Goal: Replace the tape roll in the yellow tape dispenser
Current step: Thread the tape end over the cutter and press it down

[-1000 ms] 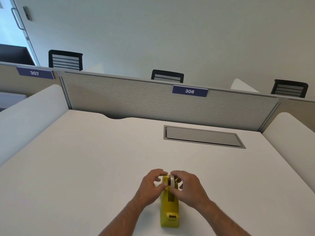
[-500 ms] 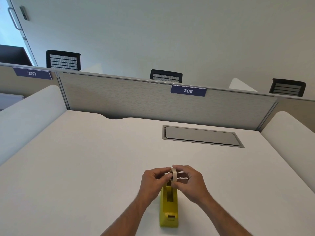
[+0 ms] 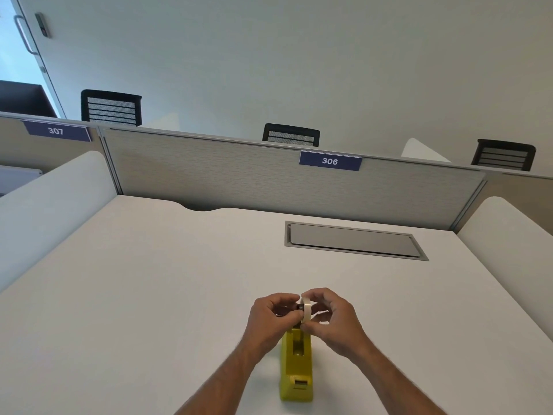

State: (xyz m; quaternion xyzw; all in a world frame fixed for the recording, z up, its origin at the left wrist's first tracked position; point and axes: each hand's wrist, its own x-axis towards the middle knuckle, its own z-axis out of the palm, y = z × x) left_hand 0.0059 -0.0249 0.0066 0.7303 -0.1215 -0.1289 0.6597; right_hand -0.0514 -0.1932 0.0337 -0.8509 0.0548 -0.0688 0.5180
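Roll (image 3: 305, 309) raised above dispenser (image 3: 296, 365) since earlier; both hands, left (image 3: 273, 317) and right (image 3: 332, 320), pinch it; dark core on its left side.

- A white tabletop (image 3: 149, 295) fills the near scene.
- A grey hatch cover (image 3: 354, 242) sits flush in it, far right of centre.
- A grey partition (image 3: 239, 175) stands along the far edge, bearing a blue "306" label (image 3: 330, 161); a "307" label (image 3: 57, 131) lies far left.
- Three black chair backs (image 3: 110, 107) rise beyond it.

One view only, worn on my head, facing forward and down across the white desk (image 3: 149, 295). My hands sit near, low in frame; the partition (image 3: 239, 181) stands far.
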